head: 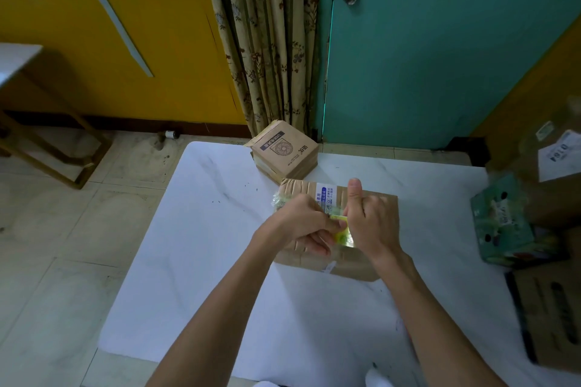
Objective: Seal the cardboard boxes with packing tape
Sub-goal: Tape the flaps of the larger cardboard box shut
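Yellow tape (342, 236) is pinched between left grip (301, 223) and right grip (371, 223) over the box (301, 187); it is best kept taut.

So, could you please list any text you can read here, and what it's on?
"USB", upside down, then blurred characters: small brown box.
Roughly "016", blurred: white label on the right carton.
Blue-and-white label on the central box: too small to read.

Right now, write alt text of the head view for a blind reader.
A left hand pinches yellowish tape over a cardboard box on a white table, right hand alongside, thumb raised. A smaller box sits behind it, near a teal door.
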The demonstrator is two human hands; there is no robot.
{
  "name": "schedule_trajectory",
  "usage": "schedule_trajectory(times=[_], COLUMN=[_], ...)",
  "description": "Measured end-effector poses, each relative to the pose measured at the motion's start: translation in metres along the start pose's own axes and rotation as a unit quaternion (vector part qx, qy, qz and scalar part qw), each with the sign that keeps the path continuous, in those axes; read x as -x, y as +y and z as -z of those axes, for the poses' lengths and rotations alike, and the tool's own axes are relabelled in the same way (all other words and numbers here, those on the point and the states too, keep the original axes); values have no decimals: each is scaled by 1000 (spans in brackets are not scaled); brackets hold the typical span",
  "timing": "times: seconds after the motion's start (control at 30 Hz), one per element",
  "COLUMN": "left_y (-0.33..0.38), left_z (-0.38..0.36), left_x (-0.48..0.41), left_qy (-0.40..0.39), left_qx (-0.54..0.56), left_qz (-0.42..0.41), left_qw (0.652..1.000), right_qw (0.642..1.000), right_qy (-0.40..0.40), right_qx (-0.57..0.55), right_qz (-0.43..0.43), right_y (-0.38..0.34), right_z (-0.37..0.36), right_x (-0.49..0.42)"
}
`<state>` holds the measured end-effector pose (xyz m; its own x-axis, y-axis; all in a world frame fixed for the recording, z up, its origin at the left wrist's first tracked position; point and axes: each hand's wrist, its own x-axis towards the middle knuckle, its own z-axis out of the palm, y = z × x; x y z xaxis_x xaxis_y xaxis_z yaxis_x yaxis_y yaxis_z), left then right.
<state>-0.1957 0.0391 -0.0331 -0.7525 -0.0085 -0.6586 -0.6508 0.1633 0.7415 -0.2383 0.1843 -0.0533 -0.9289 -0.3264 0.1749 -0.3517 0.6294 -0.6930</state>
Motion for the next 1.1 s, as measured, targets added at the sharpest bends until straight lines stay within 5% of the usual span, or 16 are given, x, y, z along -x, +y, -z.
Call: schedule_trajectory(times=[0.33,0.53,0.87,0.97,1.1], left_y=[6,-1,-17,-27,-30], left_z=[1,-11,27,48,51], left_x=[0,5,19,22,29], left_qy=[-26,49,71,121,84], left_qx=[-10,-12,144,207,302], left_qz=[-3,-51,-37,-36,-73], left_qw=[1000,997,986,970,947], right_qw=[1000,999,944,890,738], right_qy=[-4,22,-2,43,-5], right_qx=[1,-23,-243,-326,-542], right_qz=[16,-8,-225,-317,-401], right_y=[6,0,25,31,48], right_z=[-3,0,6,20,27], right_x=[0,-2,-14,-23,-33])
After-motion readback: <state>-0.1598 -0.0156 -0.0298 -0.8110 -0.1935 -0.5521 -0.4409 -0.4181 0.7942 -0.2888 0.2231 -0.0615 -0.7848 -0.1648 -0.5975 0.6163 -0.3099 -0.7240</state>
